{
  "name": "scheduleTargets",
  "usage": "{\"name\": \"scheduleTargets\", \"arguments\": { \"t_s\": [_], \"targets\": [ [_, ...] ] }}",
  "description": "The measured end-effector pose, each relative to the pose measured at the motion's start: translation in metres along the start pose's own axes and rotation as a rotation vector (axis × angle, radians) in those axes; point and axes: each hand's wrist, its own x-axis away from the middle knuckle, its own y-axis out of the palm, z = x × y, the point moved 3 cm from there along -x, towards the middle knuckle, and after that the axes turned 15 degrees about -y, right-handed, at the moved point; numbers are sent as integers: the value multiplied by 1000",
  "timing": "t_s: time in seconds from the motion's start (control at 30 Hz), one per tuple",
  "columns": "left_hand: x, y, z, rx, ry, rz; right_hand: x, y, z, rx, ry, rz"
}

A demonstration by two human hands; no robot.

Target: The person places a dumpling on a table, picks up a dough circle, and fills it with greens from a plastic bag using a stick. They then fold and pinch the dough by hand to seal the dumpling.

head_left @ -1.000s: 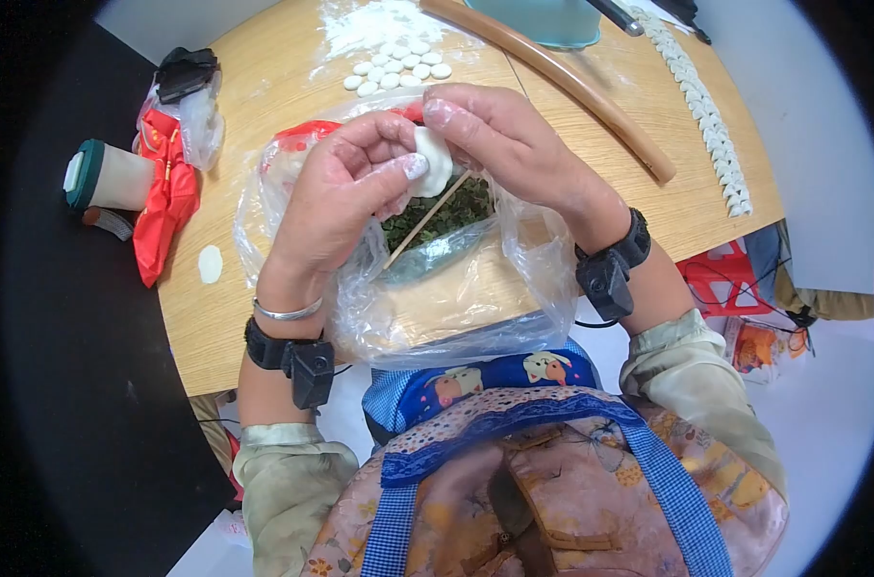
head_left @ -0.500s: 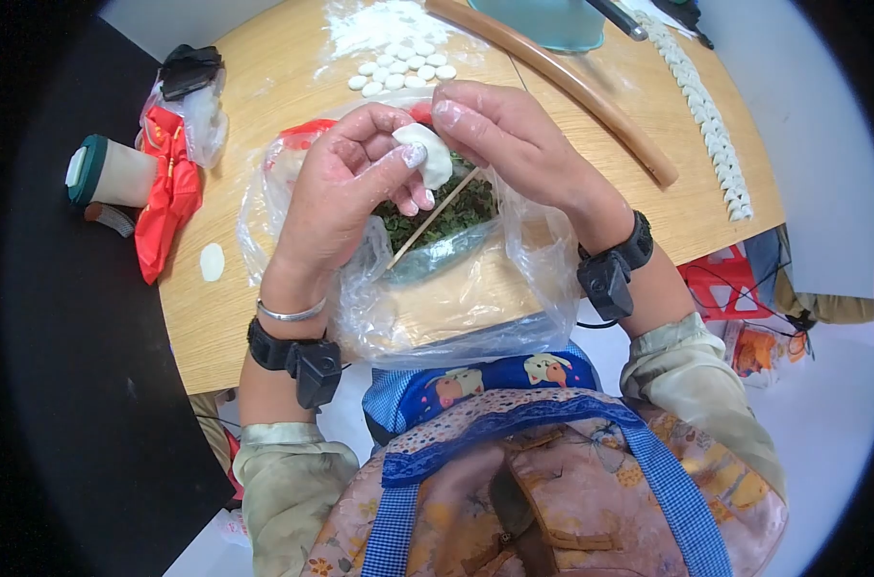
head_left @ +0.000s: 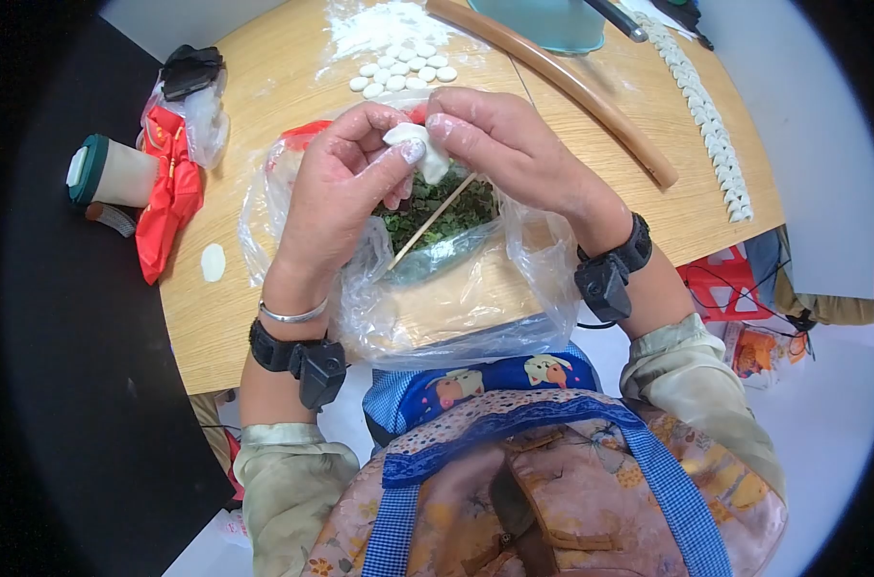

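A white, folded dumpling (head_left: 434, 166) is pinched between the thumb and fingers of my left hand (head_left: 345, 183). My right hand (head_left: 514, 149) is closed on the dumpling's upper right edge, with thumb and forefinger pressed together there. Both hands are above chopped green filling (head_left: 456, 216), which lies in a clear plastic bag (head_left: 543, 279). Across the filling rests a thin wooden stick (head_left: 425, 231). One flat dough wrapper (head_left: 214, 263) lies on the table, left of the bag. The fingers behind the dumpling are partly hidden.
Several dough discs (head_left: 398, 69) lie beside scattered flour (head_left: 369, 24) at the back. A long wooden rolling pin (head_left: 571, 87) slants across the table (head_left: 648, 207). Finished dumplings (head_left: 701, 106) form a row at right. A cup (head_left: 119, 173) and red bag (head_left: 167, 212) stand left.
My right hand has come in to the left, and its thumb and forefinger now close on the dumpling's edge. My left hand keeps its hold, almost unmoved.
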Motion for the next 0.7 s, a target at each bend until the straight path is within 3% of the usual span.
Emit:
{"name": "scheduleTargets", "arguments": {
  "t_s": [0.07,0.2,0.27,0.3,0.5,0.6,0.67,0.7],
  "targets": [
    [1,2,1,-1,8,-23,0,1,4,96,-142,-39],
    [-1,1,-1,-23,-4,-42,0,0,-1,103,-148,-65],
    [-1,1,-2,-21,-9,-36,0,-1,-3,-15,40,-3],
    [-1,1,-1,-22,-8,-36,0,0,-2,-15,40,-4],
    [0,1,1,-14,0,-59,1,-2,4,147,-174,-54],
    [-1,2,-1,-34,-15,-58,1,-1,0,125,-155,-50],
    [-2,1,-2,-12,12,-63,0,-1,-4,27,34,14],
    [-2,2,-1,-12,14,-63,0,-1,-3,28,33,13]
  ]
}}
